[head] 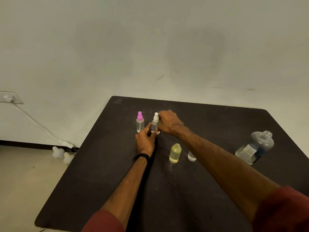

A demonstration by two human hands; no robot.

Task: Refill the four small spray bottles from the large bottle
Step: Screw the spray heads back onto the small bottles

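Single head view, looking forward-down over table (217, 190); far corner perhaps slightly distorted.

A dark desk (117, 164) fills the lower right of the frame. Behind it rises a plain pale wall (150, 47). At left, a white cable (33, 122) runs from a wall socket (10, 97) down to the beige floor (21, 181).

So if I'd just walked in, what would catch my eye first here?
Probably the two hands meeting at the far middle of the dark table: the left hand grips a clear bottle with a white sprayer while the right hand works its top. Next, the pink-topped bottle just left of them, and the large uncapped bottle at the right edge.
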